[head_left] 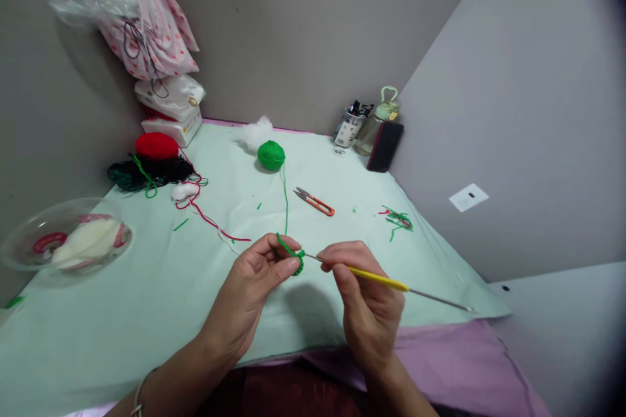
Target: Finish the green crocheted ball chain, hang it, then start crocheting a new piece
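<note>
My left hand (261, 273) pinches a small green crocheted piece (300, 266) between thumb and fingers, with green yarn looped over the index finger. From there the strand runs up the table to a green yarn ball (270, 155). My right hand (366, 293) grips a crochet hook (379, 278) with a yellow handle and metal ends. Its tip meets the green piece at the left fingertips; whether it is through a loop is too small to tell. Orange thread snips (314, 201) lie beyond my hands.
White stuffing (257, 133) lies behind the ball. To the left are red yarn (156, 145), dark yarn (166, 172) and a clear plastic bowl (112, 208). Green scraps (398, 218) lie right. A phone (385, 146), bottle (369, 137) and pen holder (348, 129) stand at the back.
</note>
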A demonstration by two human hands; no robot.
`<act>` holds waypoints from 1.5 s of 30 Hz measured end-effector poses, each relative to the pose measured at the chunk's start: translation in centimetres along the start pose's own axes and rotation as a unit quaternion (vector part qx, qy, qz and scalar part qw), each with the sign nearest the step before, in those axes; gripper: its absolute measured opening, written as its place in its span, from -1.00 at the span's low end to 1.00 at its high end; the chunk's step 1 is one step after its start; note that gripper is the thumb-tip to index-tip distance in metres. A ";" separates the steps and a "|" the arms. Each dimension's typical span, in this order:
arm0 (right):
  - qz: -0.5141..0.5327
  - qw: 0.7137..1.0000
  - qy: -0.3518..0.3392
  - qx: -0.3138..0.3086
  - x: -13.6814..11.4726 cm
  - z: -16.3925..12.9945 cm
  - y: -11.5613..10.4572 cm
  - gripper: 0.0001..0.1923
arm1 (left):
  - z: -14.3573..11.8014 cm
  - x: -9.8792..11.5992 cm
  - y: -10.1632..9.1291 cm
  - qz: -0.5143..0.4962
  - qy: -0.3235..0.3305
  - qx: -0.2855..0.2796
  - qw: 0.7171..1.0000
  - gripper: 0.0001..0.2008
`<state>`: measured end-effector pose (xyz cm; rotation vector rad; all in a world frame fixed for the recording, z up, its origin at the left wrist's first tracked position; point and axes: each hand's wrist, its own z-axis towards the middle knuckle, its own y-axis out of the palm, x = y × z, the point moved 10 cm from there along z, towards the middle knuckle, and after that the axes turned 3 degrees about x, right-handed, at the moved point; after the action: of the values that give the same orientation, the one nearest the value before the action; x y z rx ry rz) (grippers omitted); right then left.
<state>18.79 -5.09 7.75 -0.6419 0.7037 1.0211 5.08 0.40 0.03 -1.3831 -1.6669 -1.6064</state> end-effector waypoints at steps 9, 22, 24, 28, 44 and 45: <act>-0.170 0.971 -0.165 -0.036 -1.6 -2.3 1.5 -0.52 | -0.3 -0.6 1.4 -0.049 -0.039 -0.050 0.997 -0.25; 0.231 0.963 0.137 0.009 3.7 -0.2 1.2 -0.83 | -0.4 -0.2 1.3 -0.018 -0.041 -0.052 0.998 -0.35; 0.255 0.953 0.165 0.006 4.2 -0.2 1.4 -0.81 | -0.4 -0.2 1.1 -0.007 -0.037 -0.051 0.998 -0.40; 0.245 0.956 0.161 -0.008 3.7 -0.1 1.3 -0.78 | -0.5 0.0 0.8 0.008 -0.019 -0.045 0.999 -0.44; -0.151 0.965 -0.202 -0.077 -4.0 -1.3 1.7 -0.79 | -1.3 2.8 -1.2 0.197 0.182 0.070 0.961 -0.50; -0.135 0.969 -0.193 -0.070 -3.9 -1.2 1.5 -0.79 | -1.4 2.8 -1.3 0.199 0.188 0.069 0.959 -0.49</act>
<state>15.78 -7.49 9.80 -0.6180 0.1961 0.9108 2.40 0.32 2.12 -1.1624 -1.1691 -1.3832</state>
